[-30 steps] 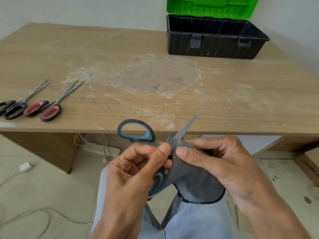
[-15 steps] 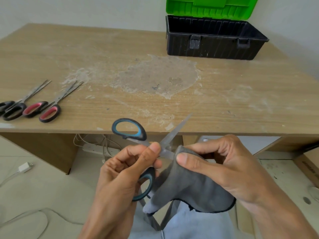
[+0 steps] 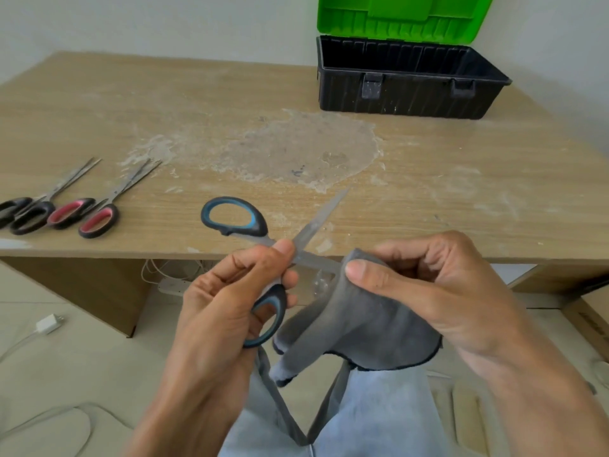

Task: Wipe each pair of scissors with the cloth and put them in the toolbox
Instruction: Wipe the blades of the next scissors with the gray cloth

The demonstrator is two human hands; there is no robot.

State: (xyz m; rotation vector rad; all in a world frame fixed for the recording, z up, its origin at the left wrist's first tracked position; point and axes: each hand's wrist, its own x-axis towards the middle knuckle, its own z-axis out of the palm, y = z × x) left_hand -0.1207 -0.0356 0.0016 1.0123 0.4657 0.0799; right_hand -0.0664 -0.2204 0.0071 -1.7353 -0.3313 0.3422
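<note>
Looks like a room at home. Worn wooden bench (image 3: 428,199) by a bare wall (image 3: 164,24), tiled floor (image 3: 66,364), power strip (image 3: 171,286) and cables (image 3: 155,268) underneath.

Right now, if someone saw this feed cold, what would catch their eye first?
The open blue-handled scissors, held in front of the table edge by the left hand while the right hand pinches a grey cloth around one blade. Next, the black toolbox with its bright green lid raised at the table's far right, then the red-handled scissors and black-handled scissors lying at its left edge.
</note>
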